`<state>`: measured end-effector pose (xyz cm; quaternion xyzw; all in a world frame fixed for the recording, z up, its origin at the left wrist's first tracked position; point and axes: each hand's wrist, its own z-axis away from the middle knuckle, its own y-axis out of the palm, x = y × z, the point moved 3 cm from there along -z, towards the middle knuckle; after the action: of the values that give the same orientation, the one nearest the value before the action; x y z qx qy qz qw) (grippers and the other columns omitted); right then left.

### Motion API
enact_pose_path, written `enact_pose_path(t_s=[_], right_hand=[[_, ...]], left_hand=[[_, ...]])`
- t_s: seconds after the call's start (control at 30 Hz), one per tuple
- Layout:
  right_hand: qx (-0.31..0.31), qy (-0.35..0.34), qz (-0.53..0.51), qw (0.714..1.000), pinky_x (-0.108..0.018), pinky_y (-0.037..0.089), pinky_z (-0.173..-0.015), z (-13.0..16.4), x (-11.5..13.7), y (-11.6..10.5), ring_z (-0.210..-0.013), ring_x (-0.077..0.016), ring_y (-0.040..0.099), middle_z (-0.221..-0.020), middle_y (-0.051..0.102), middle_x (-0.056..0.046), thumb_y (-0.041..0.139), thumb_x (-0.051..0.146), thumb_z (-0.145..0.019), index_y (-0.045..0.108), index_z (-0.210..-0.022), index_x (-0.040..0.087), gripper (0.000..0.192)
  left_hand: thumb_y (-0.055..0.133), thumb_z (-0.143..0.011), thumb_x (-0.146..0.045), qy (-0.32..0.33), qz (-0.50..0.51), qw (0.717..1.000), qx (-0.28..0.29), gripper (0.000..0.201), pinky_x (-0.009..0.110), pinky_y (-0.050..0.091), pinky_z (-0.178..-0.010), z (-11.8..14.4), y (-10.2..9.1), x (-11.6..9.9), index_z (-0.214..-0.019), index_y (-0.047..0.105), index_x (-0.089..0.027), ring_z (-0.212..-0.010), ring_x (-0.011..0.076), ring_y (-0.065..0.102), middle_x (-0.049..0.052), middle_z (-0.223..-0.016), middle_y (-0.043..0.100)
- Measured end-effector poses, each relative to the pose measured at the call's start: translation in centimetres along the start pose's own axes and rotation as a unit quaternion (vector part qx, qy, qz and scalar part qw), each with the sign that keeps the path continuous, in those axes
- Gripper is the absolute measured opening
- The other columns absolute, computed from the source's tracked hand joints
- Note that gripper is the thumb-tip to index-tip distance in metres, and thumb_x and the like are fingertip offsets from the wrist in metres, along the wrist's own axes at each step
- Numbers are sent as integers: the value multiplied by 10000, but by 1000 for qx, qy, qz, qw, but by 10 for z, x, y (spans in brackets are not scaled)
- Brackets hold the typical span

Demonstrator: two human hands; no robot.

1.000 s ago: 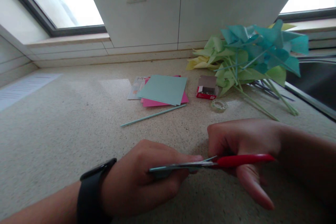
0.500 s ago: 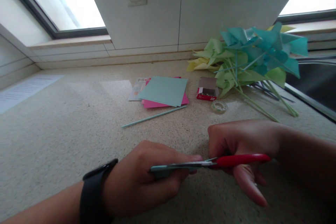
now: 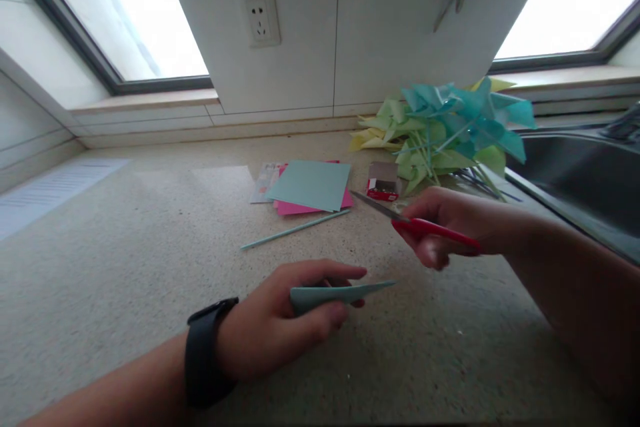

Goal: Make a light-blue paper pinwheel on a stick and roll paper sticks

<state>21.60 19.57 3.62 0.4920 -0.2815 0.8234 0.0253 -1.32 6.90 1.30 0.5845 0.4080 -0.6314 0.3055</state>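
Note:
Between the thumb and fingers of my left hand (image 3: 295, 307) is a folded piece of pale green paper (image 3: 325, 295), its narrow tip pointing right. My right hand (image 3: 440, 227) grips red-handled scissors (image 3: 433, 230), blades together and pointing up and left, apart from the paper. Beyond the hands lies a thin pale green stick (image 3: 295, 230). Behind it is a stack of square paper, a pale green sheet (image 3: 313, 183) on top of pink sheets (image 3: 295, 209). A small red box (image 3: 383, 190) with its flap up stands just behind the scissors.
Several paper pinwheels (image 3: 460, 123) in blue, green and yellow lie at the back right, beside a dark sink (image 3: 575, 167). A printed sheet (image 3: 55, 190) rests on the speckled counter (image 3: 150, 267) at the left. A wall socket (image 3: 261, 19) is above.
The scissors have come away from the folded paper; my right hand has carried them up and away from my left hand. My left hand still holds the paper. The view has tilted up slightly.

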Motion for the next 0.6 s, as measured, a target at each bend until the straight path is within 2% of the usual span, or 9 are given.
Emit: enact_pose_path(t_s=[0.03,0.1,0.17,0.3,0.4,0.5,0.6], right_hand=[[-67,14,58,996,-218,384,-459,0,2,-3,-491,-124,550,-548,614,6,752,615,-744,642,-666,171,464],[-175,37,201,963,-233,339,-470,0,7,-5,-489,-115,499,-544,583,19,704,572,-810,639,-676,181,418],[-222,40,294,929,-255,295,-488,2,11,-2,-494,-108,444,-548,550,27,682,519,-841,632,-682,185,374],[-254,47,318,912,-280,284,-525,15,6,15,-528,-115,454,-607,600,10,618,388,-887,624,-701,195,268],[-334,82,321,882,-299,285,-548,35,-9,32,-564,-143,501,-663,643,-34,524,320,-925,617,-727,198,250],[-412,123,310,848,-317,328,-597,56,-24,52,-660,-207,590,-787,704,-120,510,325,-936,629,-853,179,206],[-450,149,294,830,-330,343,-603,76,-33,71,-678,-250,638,-797,719,-154,477,315,-959,614,-924,169,204]], left_hand=[[628,-927,-312,-5,16,1000,4,413,297,521,-757,0,0,1,-1334,622,-246,-870,187,668,75,-1107,756],[627,-920,-325,-7,20,1000,10,440,325,511,-795,1,0,2,-1352,598,-248,-914,204,654,80,-1154,738],[618,-912,-319,-4,-2,1000,9,459,357,496,-826,1,0,2,-1365,583,-251,-948,223,635,81,-1173,709],[615,-876,-272,13,-45,999,-25,480,411,446,-896,5,5,-3,-1354,592,-245,-986,250,580,75,-1136,657],[622,-868,-258,2,-2,999,-51,455,423,407,-921,9,15,-5,-1322,624,-244,-987,260,552,72,-1100,649],[611,-861,-267,-5,40,997,-61,473,427,380,-951,11,28,-5,-1333,613,-232,-1067,282,538,82,-1160,635],[635,-829,-267,-8,77,995,-65,513,423,367,-967,13,43,-5,-1340,604,-232,-1106,288,518,80,-1184,619]])
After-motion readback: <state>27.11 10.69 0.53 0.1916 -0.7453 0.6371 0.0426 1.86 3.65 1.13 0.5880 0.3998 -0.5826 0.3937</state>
